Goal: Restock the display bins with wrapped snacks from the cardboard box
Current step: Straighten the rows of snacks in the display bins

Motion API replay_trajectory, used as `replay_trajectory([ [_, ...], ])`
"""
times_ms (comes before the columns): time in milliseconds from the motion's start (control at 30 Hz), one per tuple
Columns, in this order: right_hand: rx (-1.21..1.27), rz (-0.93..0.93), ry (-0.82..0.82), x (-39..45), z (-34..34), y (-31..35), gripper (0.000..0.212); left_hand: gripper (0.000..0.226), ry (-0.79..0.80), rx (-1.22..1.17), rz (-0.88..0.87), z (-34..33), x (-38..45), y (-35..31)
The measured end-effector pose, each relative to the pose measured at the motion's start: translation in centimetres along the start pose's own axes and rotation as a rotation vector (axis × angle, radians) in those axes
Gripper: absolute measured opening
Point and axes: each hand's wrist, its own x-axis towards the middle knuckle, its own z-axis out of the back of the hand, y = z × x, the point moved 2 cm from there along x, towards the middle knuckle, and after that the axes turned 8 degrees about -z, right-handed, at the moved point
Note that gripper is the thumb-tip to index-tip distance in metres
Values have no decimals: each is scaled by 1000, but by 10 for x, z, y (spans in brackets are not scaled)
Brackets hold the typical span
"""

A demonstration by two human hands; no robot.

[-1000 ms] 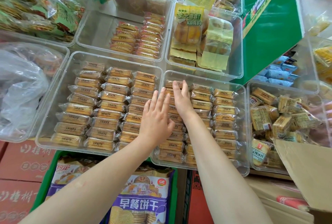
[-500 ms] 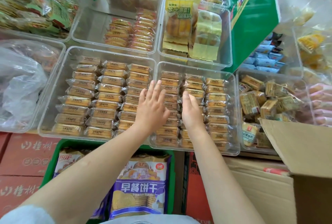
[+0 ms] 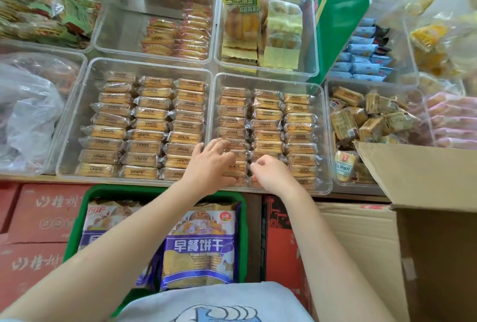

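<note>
1. Two hands work at the near end of one clear display bin. The left hand lies over the bin's left column of wrapped snacks, fingers curled down onto the packets; whether its grip closes round one or only presses on them I cannot tell.
2. The right hand sits just beside it over the middle column, fingertips drawn together as if pinching a wrapper edge, though the pinched thing is too small to make out.
3. My judgement: both hands are low and close to the front wall because that is where the rows end, so packets there get squared and tucked tight.
4. This bin holds three neat columns of tan packets laid flat, filling it nearly front to back.
5. The neighbouring bin to the left carries the same packets in three full columns, so these two look stocked.
6. The cardboard box, source of the stock, stands open at the right, near the person; its inside is not visible.
7. Behind, a half-empty bin has orange packets only on its right side, and probably needs filling next.
8. A yellow-pack bin holds tall pouches standing upright.
9. A right-hand bin has square snacks jumbled loosely.
</note>
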Motion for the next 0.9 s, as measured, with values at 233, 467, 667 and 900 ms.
replay_trajectory([
  [233,-130,59,-35,-10,-18,-6,22,22,-184,136,41,1,-21,-4],
  [467,-296,-26,-59,5,-37,5,38,34,-45,200,233,9,-35,-6],
  [667,-135,-37,-234,12,-43,3,39,39,-82,127,224,1,-42,-1],
  [900,-148,10,-232,10,-34,4,37,58,-175,82,33,-26,-53,-14],
])
